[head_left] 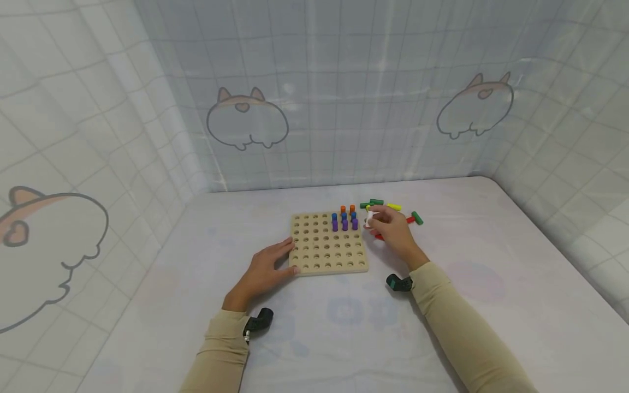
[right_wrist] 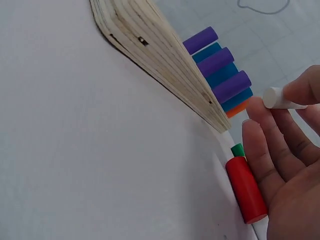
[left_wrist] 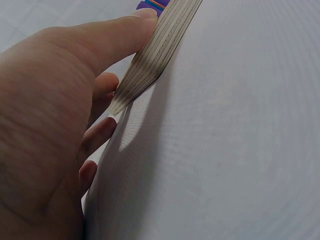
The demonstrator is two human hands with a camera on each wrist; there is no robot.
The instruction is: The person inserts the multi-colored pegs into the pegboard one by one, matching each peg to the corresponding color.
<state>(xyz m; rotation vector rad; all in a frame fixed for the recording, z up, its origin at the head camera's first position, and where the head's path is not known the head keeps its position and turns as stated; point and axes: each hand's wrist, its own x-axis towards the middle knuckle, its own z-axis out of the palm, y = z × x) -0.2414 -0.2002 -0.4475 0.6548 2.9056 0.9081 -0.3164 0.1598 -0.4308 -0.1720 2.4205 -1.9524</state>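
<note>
At left, a beige sleeve [head_left: 216, 349] runs off the bottom edge. The person's left hand [head_left: 265, 267] lies relaxed, fingers extended, against the left side of a square wooden pegboard [head_left: 329, 271] on a white-covered table [head_left: 324, 338]; in the left wrist view, the palm and thumb partly hide the other fingers. Toward the board's far right corner stand three purple pegs [head_left: 345, 225], with three blue pegs [head_left: 344, 216] behind them and at least two orange pegs [head_left: 343, 209], their lower parts hidden. Just beyond the board's right edge, the right hand [head_left: 393, 229] pinches a white peg [head_left: 369, 218], partly covered by the thumb. Around and behind this hand lie loose green pegs [head_left: 417, 218], red pegs [head_left: 379, 237] and yellow pegs [head_left: 394, 207], too overlapped to count.
</note>
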